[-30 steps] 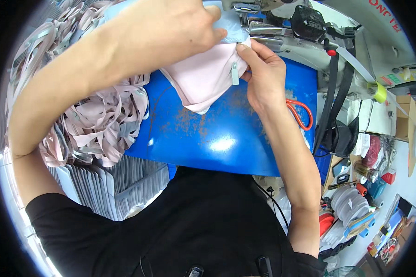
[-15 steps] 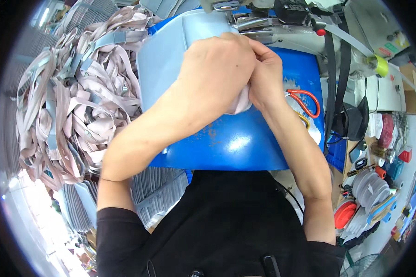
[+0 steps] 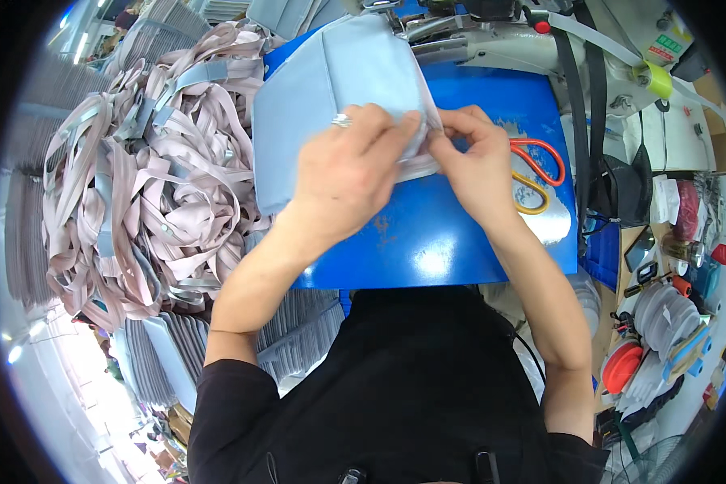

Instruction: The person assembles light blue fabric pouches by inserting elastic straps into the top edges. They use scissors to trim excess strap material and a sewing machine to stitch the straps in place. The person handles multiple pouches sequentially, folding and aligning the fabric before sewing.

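both hands meet over the blue tabletop (image 3: 427, 242), working on a pale grey-blue fabric piece (image 3: 331, 97) that lies spread across the tabletop's far left part, reaching up to the sewing machine (image 3: 492, 40) at the top of the view. the left hand (image 3: 351, 165) lies palm down on the near right corner of the fabric piece, fingers curled and pressing it, with a ring (image 3: 341, 120) showing on one finger; its fingertips pinch the fabric's edge. the right hand (image 3: 476, 165) comes in from the right and meets the left one at that same corner, thumb and forefinger closed narrowly on the fabric edge, where a bit of paler, pinkish cloth shows just under the fingers. how much cloth sits inside either pinch is hidden by the fingers. just to the right of the right hand, orange-handled scissors (image 3: 536, 173) lie flat on the tabletop, partly behind the wrist. to the left of the tabletop a big loose heap of pale pink and grey straps (image 3: 145, 185) is piled, touching the tabletop's left edge. below that heap, near the left elbow, stand rows of stacked grey fabric pieces (image 3: 169, 355). at the far right, well apart from the hands, a cluttered side shelf holds spools and small tools (image 3: 669, 315).
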The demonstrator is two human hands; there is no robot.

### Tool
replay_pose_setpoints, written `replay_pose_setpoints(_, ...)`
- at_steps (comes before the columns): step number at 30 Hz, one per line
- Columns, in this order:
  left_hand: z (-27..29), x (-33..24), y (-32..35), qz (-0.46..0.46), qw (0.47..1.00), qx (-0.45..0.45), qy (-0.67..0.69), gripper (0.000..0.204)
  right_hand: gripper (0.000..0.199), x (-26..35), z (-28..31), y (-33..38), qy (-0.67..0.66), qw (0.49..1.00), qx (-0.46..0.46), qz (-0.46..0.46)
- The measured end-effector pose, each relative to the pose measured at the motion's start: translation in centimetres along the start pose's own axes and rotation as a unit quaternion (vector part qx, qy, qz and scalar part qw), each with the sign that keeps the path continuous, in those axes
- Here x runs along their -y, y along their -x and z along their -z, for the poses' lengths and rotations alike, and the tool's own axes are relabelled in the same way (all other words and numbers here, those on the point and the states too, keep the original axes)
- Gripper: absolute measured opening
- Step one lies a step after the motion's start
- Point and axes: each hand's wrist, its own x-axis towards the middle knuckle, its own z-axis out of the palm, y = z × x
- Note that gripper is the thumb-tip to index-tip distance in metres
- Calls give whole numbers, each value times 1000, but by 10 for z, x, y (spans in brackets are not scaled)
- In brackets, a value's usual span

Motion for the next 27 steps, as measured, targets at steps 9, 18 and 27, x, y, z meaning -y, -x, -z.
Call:
replay_pose_setpoints(9,-11,19,-25,-55,998,-11,1,48,20,25,-14,-11,-248,954,1,-168)
replay_pose_setpoints(18,-11,65,-63,-52,998,13,-45,42,18,24,-36,-65,-310,926,-49,-207)
replay_pose_setpoints(27,-42,41,5,-4,995,-78,53,62,28,23,-50,-76,-204,961,-128,-138)
